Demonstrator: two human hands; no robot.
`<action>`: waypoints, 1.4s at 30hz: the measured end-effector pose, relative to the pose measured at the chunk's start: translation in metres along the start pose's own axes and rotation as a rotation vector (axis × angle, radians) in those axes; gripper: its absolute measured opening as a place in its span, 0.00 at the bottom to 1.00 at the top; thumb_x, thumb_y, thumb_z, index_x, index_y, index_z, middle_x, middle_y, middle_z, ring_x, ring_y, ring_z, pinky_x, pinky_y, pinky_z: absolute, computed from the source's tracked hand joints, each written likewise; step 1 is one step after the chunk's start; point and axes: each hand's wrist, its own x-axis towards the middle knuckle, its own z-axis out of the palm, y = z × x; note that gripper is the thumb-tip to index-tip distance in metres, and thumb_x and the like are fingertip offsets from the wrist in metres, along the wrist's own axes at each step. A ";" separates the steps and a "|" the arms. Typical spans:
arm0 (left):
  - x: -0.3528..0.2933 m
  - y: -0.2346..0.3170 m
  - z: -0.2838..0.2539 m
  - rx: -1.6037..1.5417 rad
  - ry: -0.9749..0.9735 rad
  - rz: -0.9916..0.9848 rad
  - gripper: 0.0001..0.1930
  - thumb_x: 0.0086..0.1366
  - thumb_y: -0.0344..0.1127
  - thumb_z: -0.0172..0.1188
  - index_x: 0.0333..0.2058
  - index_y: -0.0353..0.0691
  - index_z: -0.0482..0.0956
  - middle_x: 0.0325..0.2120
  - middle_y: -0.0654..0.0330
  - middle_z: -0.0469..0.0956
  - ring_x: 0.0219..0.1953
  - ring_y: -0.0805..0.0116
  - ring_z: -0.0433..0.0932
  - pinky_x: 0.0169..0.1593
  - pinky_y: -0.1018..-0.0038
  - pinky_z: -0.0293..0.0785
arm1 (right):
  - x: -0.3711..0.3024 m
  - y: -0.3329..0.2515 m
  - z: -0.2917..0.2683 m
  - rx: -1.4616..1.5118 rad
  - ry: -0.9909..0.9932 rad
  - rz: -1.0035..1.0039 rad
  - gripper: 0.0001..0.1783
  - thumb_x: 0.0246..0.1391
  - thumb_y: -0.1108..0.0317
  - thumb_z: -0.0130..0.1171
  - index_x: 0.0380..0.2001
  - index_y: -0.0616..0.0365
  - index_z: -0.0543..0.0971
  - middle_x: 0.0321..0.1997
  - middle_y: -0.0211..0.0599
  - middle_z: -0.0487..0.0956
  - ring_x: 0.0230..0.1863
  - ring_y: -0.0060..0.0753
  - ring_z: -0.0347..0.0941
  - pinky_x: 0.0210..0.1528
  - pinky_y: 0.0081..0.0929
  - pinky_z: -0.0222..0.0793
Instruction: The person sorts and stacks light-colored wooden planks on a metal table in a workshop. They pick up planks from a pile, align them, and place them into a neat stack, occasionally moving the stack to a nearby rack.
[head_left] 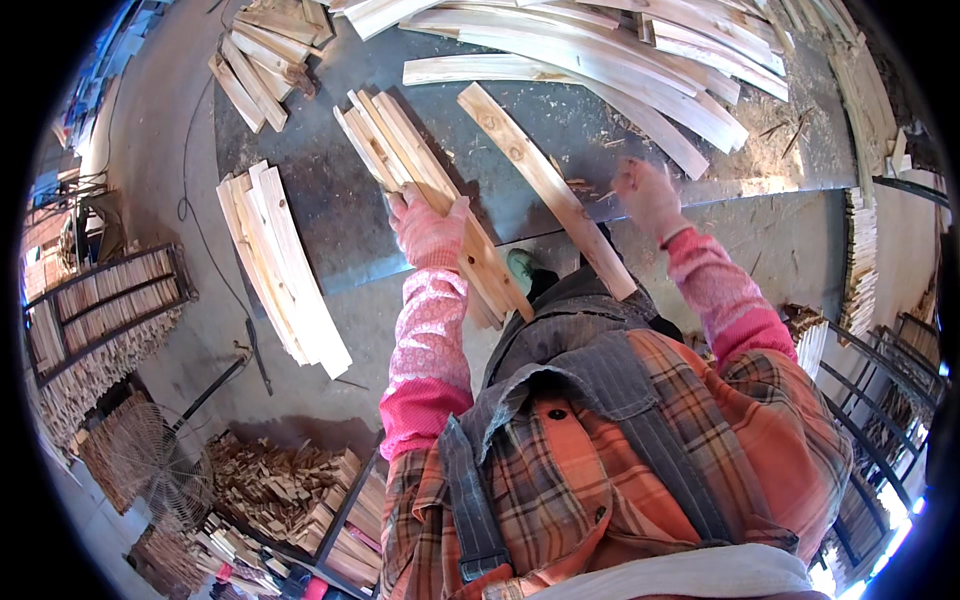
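My left hand (430, 232), in a pinkish glove, grips a bundle of wooden slats (425, 170) that lies aslant over the table's near edge. The fingers are over its left side and the thumb is on its right. A single wooden slat (540, 170) with knots lies to the right of the bundle, its near end sticking out toward my body. My right hand (648, 198), also gloved, is at the table edge right of that slat, apart from it. Its fingers look curled but are smeared by motion, so I cannot make out whether they hold anything.
Another slat bundle (283, 265) overhangs the dark metal table (330, 235) at the left. Short pieces (262, 62) lie at the far left, and a large heap of long slats (600, 60) covers the far right. A fan (165, 465) and wood racks (105, 310) stand left.
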 end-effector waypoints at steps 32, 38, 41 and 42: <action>-0.021 0.036 -0.031 0.101 -0.024 -0.027 0.57 0.47 0.57 0.75 0.69 0.34 0.56 0.69 0.45 0.56 0.69 0.38 0.55 0.68 0.51 0.62 | 0.182 -0.196 -0.054 1.621 -0.355 0.046 0.24 0.60 0.54 0.65 0.51 0.61 0.77 0.40 0.41 0.81 0.37 0.40 0.80 0.46 0.39 0.79; -0.006 0.012 -0.025 0.072 -0.025 -0.017 0.51 0.48 0.59 0.74 0.65 0.38 0.64 0.68 0.43 0.58 0.67 0.40 0.60 0.67 0.55 0.64 | 0.206 -0.250 -0.071 1.948 -0.408 -0.057 0.20 0.62 0.58 0.63 0.54 0.55 0.76 0.37 0.42 0.81 0.32 0.39 0.80 0.31 0.35 0.80; 0.014 -0.038 -0.036 -0.457 0.199 -0.011 0.31 0.61 0.52 0.64 0.56 0.37 0.75 0.55 0.44 0.74 0.56 0.46 0.75 0.61 0.60 0.71 | 0.125 -0.266 -0.048 1.877 -0.749 -0.262 0.17 0.61 0.63 0.63 0.48 0.61 0.78 0.35 0.38 0.82 0.31 0.35 0.80 0.32 0.31 0.80; 0.017 -0.055 -0.045 -0.846 0.088 -0.003 0.29 0.66 0.52 0.60 0.56 0.36 0.74 0.52 0.47 0.76 0.54 0.50 0.76 0.59 0.62 0.72 | 0.100 -0.262 -0.041 1.842 -0.909 -0.329 0.18 0.60 0.63 0.63 0.49 0.63 0.77 0.39 0.41 0.83 0.35 0.37 0.82 0.37 0.32 0.81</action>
